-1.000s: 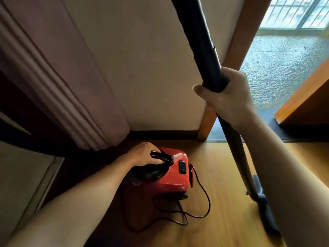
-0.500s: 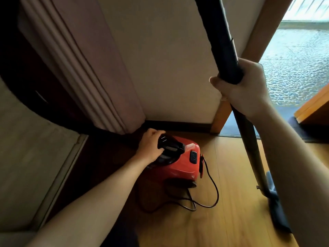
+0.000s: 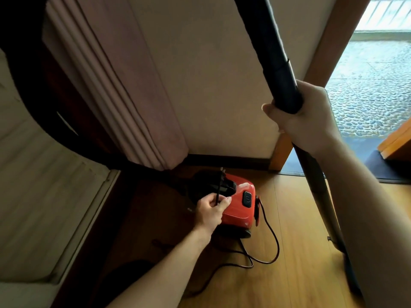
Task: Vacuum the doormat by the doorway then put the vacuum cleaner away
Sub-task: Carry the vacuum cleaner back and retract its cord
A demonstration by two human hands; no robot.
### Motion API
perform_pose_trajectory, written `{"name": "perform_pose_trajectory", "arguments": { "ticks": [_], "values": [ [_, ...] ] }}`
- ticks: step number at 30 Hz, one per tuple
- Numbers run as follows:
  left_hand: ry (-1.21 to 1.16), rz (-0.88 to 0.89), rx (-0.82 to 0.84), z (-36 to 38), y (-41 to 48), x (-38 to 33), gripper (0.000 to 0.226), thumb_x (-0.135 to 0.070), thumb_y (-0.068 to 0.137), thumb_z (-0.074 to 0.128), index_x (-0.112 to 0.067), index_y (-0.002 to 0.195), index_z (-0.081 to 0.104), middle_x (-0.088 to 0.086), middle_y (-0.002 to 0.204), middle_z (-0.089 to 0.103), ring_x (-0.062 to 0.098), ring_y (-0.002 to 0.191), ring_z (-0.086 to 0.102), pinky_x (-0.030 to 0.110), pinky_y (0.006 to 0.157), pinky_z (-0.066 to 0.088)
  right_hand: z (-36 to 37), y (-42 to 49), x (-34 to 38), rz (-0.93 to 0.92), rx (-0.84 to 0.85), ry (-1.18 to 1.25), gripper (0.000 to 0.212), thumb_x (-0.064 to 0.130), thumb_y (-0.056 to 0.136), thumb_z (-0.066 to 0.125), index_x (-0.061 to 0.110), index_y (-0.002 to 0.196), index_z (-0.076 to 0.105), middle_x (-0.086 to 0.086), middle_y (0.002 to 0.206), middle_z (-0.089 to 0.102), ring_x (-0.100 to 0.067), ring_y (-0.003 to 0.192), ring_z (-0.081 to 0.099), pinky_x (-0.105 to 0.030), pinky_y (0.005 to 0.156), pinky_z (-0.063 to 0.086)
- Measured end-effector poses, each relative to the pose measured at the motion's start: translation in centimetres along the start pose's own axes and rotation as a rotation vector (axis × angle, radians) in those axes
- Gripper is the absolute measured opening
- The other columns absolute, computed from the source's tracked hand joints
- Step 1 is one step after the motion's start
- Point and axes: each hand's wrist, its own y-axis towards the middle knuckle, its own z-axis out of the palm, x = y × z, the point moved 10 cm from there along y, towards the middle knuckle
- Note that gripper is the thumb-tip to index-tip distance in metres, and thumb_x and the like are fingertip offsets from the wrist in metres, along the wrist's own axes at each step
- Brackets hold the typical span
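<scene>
The left hand [image 3: 210, 211] pinches the black cord [image 3: 219, 189] between thumb and fingers above the red vacuum cleaner [image 3: 240, 211]; the right hand [image 3: 305, 122] wraps round the black tube [image 3: 278, 60].

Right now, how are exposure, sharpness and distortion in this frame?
Head view: window blown out top right; floor left of the vacuum cleaner in deep shadow; left hand pinching the cord slightly blurred; wide-angle bows the curtain folds.
</scene>
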Motion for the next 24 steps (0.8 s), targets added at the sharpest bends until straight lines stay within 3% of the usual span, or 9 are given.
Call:
{"name": "perform_pose_trajectory", "arguments": {
  "ticks": [2,5,6,7,9,13,18,20,24],
  "values": [
    [-0.199,-0.160,-0.043,0.9,0.4,0.5,0.021,-0.029,0.087,0.077,-0.013,0.098,0.068,-0.001,0.079,0.062,0.011,0.065,0.054,0.018,0.047,0.040,-0.3,0.0,0.1,-0.004,-0.010,0.010,0.032,0.029,0.080,0.075,0.003,0.081,0.056,-0.021,0.073,0.060,-0.043,0.064,0.060,-0.054,0.061,0.053],
    [-0.353,-0.318,-0.079,2.1,1.3,0.9,0.047,-0.037,0.080,0.083,-0.015,0.116,0.063,0.003,0.099,0.065,0.014,0.079,0.061,0.020,0.049,0.047,-0.5,-0.3,0.3,-0.011,-0.013,-0.001,0.031,0.030,0.080,0.075,0.005,0.081,0.057,-0.019,0.072,0.060,-0.041,0.064,0.060,-0.053,0.061,0.054],
    [-0.366,-0.327,-0.097,2.3,1.7,0.7,0.056,-0.041,0.077,0.084,-0.015,0.122,0.062,0.005,0.107,0.066,0.018,0.091,0.065,0.027,0.064,0.058,-0.4,-0.4,0.4,-0.013,-0.013,-0.006,0.030,0.029,0.080,0.075,0.005,0.080,0.056,-0.018,0.072,0.059,-0.040,0.064,0.059,-0.052,0.061,0.054],
    [-0.380,-0.332,-0.124,2.5,1.9,0.3,0.065,-0.044,0.074,0.085,-0.016,0.126,0.059,0.006,0.116,0.066,0.023,0.104,0.065,0.041,0.086,0.059,-0.4,-0.5,0.4,-0.015,-0.014,-0.010,0.030,0.028,0.081,0.075,0.005,0.079,0.056,-0.017,0.071,0.059,-0.039,0.063,0.058,-0.051,0.060,0.053],
    [-0.437,-0.323,-0.225,2.2,2.4,-0.1,0.075,-0.043,0.071,0.088,-0.015,0.132,0.054,0.009,0.128,0.062,0.033,0.123,0.059,0.054,0.107,0.044,-0.4,-0.9,0.5,-0.013,-0.019,-0.014,0.031,0.028,0.080,0.075,0.005,0.078,0.054,-0.017,0.069,0.058,-0.038,0.062,0.056,-0.048,0.059,0.052],
    [-0.641,-0.323,-0.352,2.2,3.4,-0.5,0.084,-0.043,0.071,0.087,-0.015,0.140,0.046,0.010,0.138,0.056,0.034,0.132,0.051,0.050,0.110,0.043,-0.2,-1.2,0.6,-0.013,-0.019,-0.009,0.031,0.023,0.082,0.078,0.004,0.077,0.053,-0.018,0.068,0.057,-0.038,0.061,0.055,-0.046,0.056,0.051],
    [-0.661,-0.358,-0.275,2.7,4.2,-0.4,0.096,-0.039,0.075,0.085,-0.021,0.152,0.030,0.013,0.149,0.045,0.039,0.139,0.043,0.054,0.113,0.039,0.0,-1.2,1.3,-0.016,-0.007,0.000,0.012,0.019,0.072,0.069,0.017,0.077,0.059,-0.002,0.069,0.060,-0.024,0.062,0.056,-0.038,0.059,0.049],
    [-0.618,-0.355,-0.213,2.6,4.5,-0.8,0.097,-0.041,0.073,0.087,-0.021,0.150,0.032,0.015,0.147,0.047,0.041,0.138,0.044,0.055,0.112,0.037,0.7,-1.1,1.7,-0.033,0.059,0.036,0.017,0.019,0.069,0.067,0.018,0.086,0.063,-0.002,0.076,0.064,-0.024,0.068,0.061,-0.042,0.063,0.053],
    [-0.433,-0.307,-0.130,1.9,5.2,-1.5,0.097,-0.046,0.067,0.089,-0.018,0.144,0.037,0.015,0.141,0.054,0.039,0.131,0.052,0.057,0.107,0.037,2.5,-1.3,2.8,-0.122,0.206,0.134,0.031,0.029,0.078,0.073,0.010,0.096,0.057,-0.022,0.083,0.059,-0.040,0.065,0.060,-0.057,0.057,0.051]
  ]
}}
